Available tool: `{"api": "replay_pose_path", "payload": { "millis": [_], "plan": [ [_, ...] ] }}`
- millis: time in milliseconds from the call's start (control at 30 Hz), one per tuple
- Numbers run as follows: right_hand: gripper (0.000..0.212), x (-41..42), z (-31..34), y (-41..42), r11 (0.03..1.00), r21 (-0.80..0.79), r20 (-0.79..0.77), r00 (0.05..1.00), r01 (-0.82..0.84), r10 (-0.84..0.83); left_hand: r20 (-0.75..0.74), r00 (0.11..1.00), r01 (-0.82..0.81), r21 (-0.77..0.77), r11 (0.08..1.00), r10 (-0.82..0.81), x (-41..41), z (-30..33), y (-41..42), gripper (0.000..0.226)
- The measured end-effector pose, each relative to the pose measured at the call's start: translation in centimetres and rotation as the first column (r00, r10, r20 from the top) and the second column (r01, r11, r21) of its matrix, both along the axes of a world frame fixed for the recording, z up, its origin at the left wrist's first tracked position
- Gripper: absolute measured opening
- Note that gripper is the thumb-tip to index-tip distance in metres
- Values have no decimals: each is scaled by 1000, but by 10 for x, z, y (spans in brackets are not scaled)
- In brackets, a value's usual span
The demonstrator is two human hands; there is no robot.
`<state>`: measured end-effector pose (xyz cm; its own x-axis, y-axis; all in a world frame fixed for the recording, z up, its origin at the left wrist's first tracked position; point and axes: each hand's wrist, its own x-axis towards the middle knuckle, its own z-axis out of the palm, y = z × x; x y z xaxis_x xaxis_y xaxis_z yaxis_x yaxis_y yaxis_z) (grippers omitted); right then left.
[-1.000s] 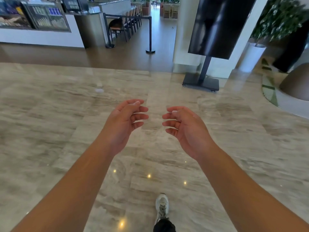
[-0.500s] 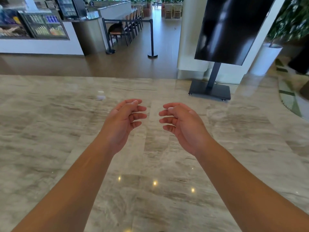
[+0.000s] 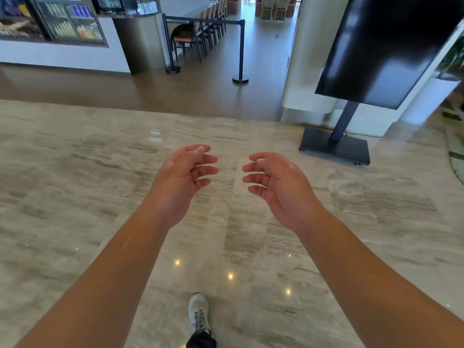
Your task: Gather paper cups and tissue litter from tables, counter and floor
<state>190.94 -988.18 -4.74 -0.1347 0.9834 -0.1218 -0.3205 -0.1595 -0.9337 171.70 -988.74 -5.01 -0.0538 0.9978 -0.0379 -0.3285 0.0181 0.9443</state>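
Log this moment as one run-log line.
left hand: open, empty | right hand: open, empty | floor: no litter seen | ahead: counter, screen stand

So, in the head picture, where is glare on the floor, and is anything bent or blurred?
Head view: the polished floor carries small bright ceiling-light spots near the shoe; the dark screen reflects pale streaks; the wide lens tilts the screen and bows the edges; the far chairs look soft; both hands, left and right, are sharp.
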Motion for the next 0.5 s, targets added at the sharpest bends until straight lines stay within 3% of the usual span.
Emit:
{"api": "replay_pose_path", "payload": {
  "millis": [500],
  "plan": [
    [17,-129,12,294,997,15,-24,997,79,-79,-10,998,70,3,998,-69,-122,8,309,30]
  ]
}}
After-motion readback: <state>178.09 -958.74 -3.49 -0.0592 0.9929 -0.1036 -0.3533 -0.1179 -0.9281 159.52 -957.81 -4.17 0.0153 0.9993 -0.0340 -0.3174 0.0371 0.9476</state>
